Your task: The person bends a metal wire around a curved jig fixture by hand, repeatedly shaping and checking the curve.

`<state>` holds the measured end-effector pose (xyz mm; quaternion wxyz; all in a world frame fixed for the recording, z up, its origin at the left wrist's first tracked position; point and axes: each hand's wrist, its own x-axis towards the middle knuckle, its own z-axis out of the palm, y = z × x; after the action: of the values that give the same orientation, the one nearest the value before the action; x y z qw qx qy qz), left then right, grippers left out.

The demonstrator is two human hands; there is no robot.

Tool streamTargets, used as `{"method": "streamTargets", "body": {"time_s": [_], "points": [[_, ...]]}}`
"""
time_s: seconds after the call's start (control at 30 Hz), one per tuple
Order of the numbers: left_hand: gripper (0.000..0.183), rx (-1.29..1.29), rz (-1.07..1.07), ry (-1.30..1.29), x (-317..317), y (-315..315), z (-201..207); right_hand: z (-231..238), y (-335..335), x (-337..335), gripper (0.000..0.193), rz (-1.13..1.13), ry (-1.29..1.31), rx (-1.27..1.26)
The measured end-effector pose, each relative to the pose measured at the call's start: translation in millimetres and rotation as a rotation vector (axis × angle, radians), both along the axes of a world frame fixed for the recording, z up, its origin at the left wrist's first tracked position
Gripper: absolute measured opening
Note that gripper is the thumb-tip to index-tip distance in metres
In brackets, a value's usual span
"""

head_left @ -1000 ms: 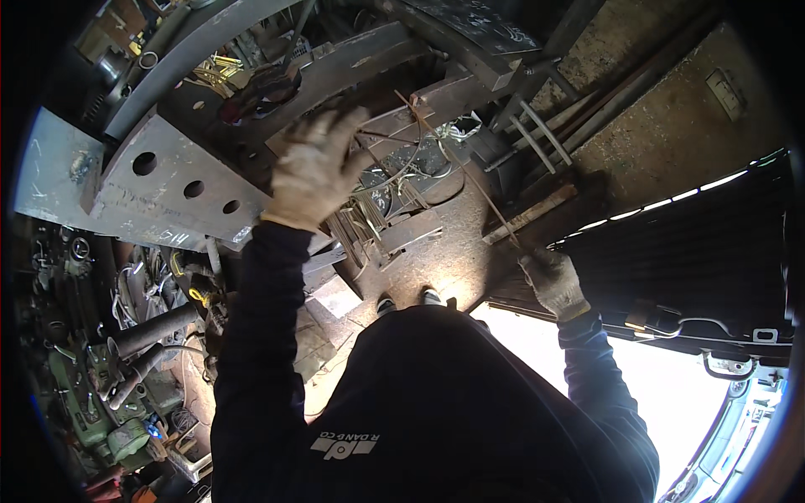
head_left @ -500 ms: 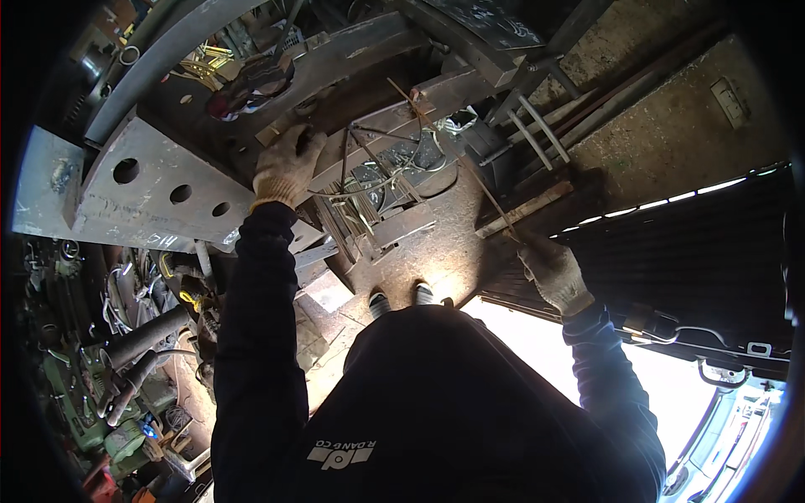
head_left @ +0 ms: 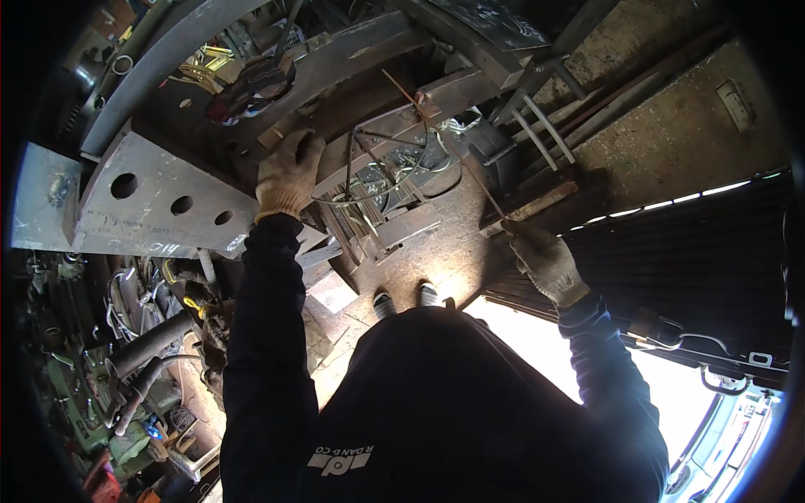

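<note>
My left hand (head_left: 289,176), in a pale knit work glove, lies at a dark steel beam (head_left: 335,159), its fingers curled at the edge; the fingertips are partly hidden. A thin, long brown rod (head_left: 474,172) runs diagonally from my right hand (head_left: 547,264) to beyond the beam. My gloved right fingers close round the rod's near end. Its far part crosses the beam by a small reddish tab (head_left: 428,106). Below the beam, a frame of thin bent bars with a curved hoop (head_left: 394,186) stands between my hands.
A large steel plate with round holes (head_left: 151,197) extends left of my left hand. Tools and pipes (head_left: 151,344) crowd the lower left. Thin metal strips (head_left: 356,222) lie near my feet. At right is a dark ribbed panel (head_left: 671,243), with bright daylight (head_left: 520,335) below it.
My right hand has shifted slightly up and to the left with the rod, whose far tip reaches a little farther past the beam. My left hand stays at the beam.
</note>
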<state>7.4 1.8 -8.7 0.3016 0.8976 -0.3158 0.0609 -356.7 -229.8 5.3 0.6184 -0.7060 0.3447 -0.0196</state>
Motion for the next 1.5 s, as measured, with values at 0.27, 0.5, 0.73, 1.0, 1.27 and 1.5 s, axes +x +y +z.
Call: {"method": "streamTargets", "body": {"time_s": [0.27,0.5,0.73,1.0,1.27,1.5], "points": [[0.039,-0.039,0.064,0.111,0.5,-2.4,0.4,-4.7,-1.4,-0.4,0.037,0.039,-0.019,-0.047],[0.040,-0.044,0.072,0.129,-4.4,-2.1,5.5,-15.4,-0.7,-1.5,0.033,-0.015,-0.104,0.096],[0.039,0.002,0.109,0.120,1.5,0.0,1.2,-9.3,10.1,-1.1,0.035,-0.070,-0.166,0.492],[0.038,-0.047,0.044,0.085,4.6,-2.7,-4.5,-3.2,18.7,-0.7,0.049,-0.120,-0.280,0.728],[0.036,-0.091,0.020,0.088,5.1,2.7,-10.1,7.9,10.0,-4.9,0.041,0.001,-0.119,0.453],[0.038,0.039,0.063,0.062,4.9,4.6,-5.9,-15.5,20.9,-2.0,0.039,-0.041,-0.207,0.592]]}}
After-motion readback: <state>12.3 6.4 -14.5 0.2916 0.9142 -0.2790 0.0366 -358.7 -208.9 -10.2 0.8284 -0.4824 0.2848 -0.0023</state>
